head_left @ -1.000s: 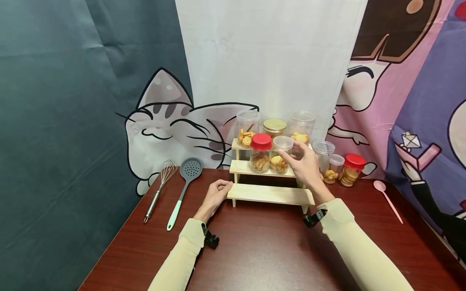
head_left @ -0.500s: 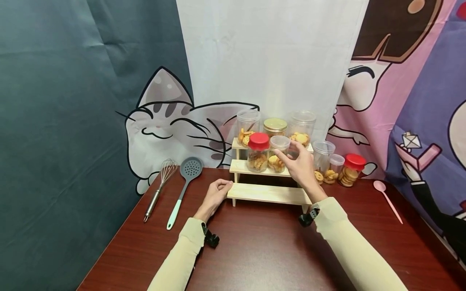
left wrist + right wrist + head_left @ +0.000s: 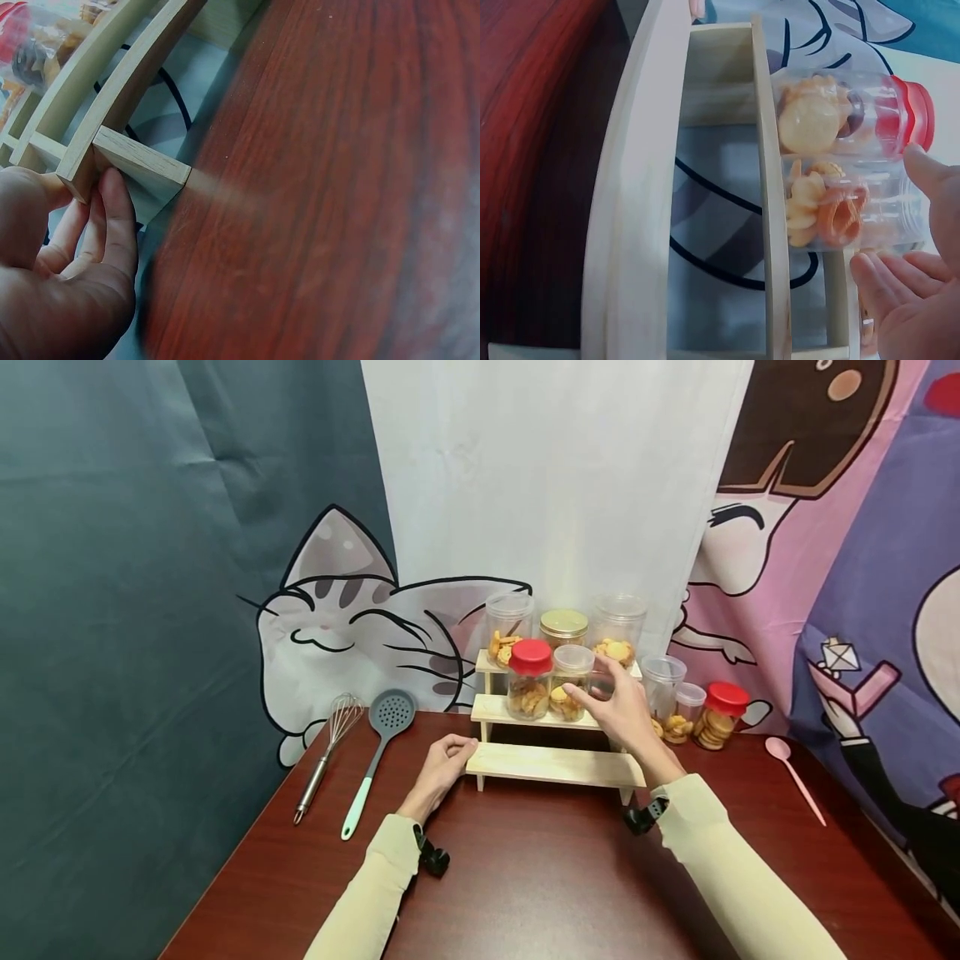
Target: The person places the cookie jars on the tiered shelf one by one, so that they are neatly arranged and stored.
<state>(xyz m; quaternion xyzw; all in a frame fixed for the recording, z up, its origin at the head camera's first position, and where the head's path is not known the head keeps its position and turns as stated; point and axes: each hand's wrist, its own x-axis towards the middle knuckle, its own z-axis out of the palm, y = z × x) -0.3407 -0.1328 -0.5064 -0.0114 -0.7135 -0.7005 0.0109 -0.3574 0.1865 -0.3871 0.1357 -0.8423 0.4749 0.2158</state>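
Note:
A three-step wooden display stand (image 3: 555, 763) stands on the table. At its lowest step's left end, my left hand (image 3: 441, 771) pinches the board between thumb and fingers, as the left wrist view (image 3: 75, 247) also shows. On the middle step, a red-lidded jar of cookies (image 3: 529, 681) stands upright beside a clear-lidded cookie jar (image 3: 572, 685). My right hand (image 3: 624, 708) is around the clear-lidded jar's right side, its fingers spread. In the right wrist view the thumb lies near the jar's lid and the fingertips are just beside its wall.
On the top step are two clear jars (image 3: 510, 627) and a gold-lidded jar (image 3: 564, 627). Right of the stand are two clear jars (image 3: 663, 685) and a red-lidded jar (image 3: 720, 717). A pink spoon (image 3: 795, 777), whisk (image 3: 328, 756) and slotted turner (image 3: 378, 760) lie further out.
The clear-lidded jar and the red-lidded jar have slid slightly left on the middle step. My right hand has then eased back a little to the right. My left hand has stayed put.

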